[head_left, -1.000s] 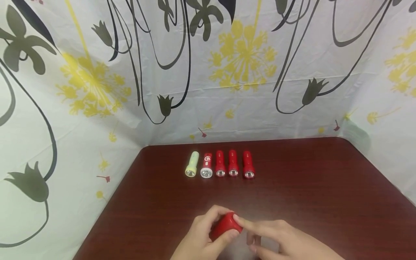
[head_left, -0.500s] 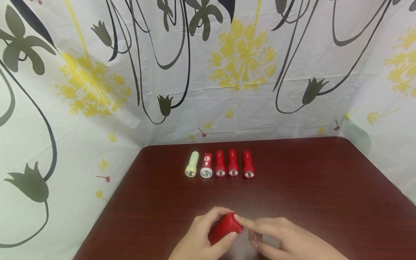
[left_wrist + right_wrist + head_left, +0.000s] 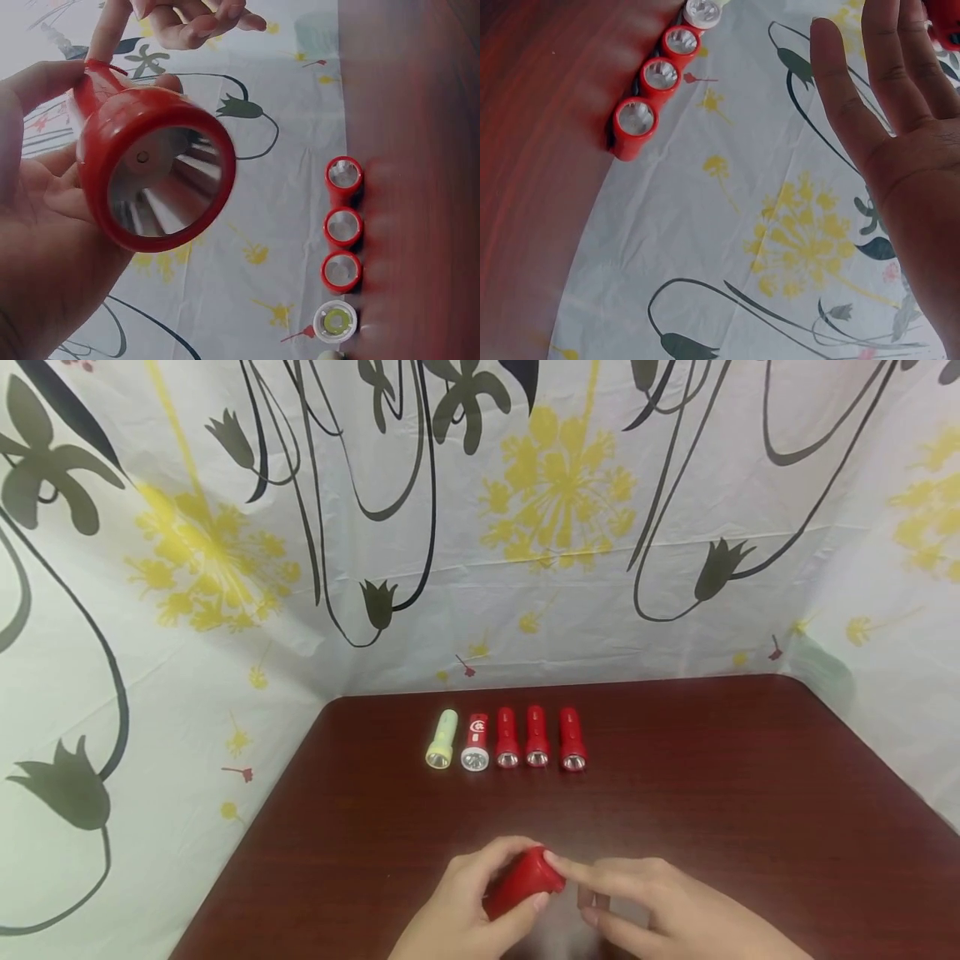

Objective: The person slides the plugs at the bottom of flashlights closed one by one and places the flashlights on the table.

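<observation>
My left hand (image 3: 465,902) grips a red flashlight (image 3: 525,883) low over the front of the table. Its wide lens end faces the left wrist camera, where the reflector of the flashlight (image 3: 161,180) shows as a silvery cone inside a red rim. At the narrow tail end, the index fingertip of my right hand (image 3: 652,902) touches the flashlight. The other fingers of that hand are relaxed and hold nothing. From the right wrist camera, only a corner of the flashlight (image 3: 946,22) appears beyond the fingers of the right hand (image 3: 907,127).
Toward the back of the dark red-brown table (image 3: 712,793) lies a row of flashlights: a pale green one (image 3: 442,739), a red one with a white head (image 3: 476,743), and three plain red ones (image 3: 536,737). A patterned white cloth (image 3: 450,552) hangs behind and beside the table.
The flashlight's tail end and the right hand have shifted slightly to the right. The left hand's grip and the fingertip contact look the same.
</observation>
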Demonstrator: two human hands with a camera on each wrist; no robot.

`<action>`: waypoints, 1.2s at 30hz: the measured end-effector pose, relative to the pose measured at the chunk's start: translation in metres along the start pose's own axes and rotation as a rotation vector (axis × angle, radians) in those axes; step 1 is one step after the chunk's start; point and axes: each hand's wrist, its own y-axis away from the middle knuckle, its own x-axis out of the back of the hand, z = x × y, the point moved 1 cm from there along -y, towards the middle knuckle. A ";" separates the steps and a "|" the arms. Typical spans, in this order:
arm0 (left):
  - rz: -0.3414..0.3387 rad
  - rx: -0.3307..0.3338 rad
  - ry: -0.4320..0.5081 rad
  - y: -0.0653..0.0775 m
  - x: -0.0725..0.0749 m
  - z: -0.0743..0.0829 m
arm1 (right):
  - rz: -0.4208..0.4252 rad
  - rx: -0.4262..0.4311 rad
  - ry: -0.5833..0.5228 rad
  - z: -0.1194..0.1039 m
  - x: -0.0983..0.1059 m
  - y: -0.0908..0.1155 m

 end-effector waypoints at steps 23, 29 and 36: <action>0.137 0.124 -0.650 -0.181 0.032 0.030 | -0.124 -0.173 0.281 0.020 -0.014 0.004; 0.053 0.117 -0.806 -0.250 0.019 0.023 | -0.087 -0.200 0.545 0.017 -0.015 -0.011; 0.020 0.123 -0.900 -0.307 -0.009 -0.008 | -0.077 -0.224 0.599 0.029 -0.016 -0.017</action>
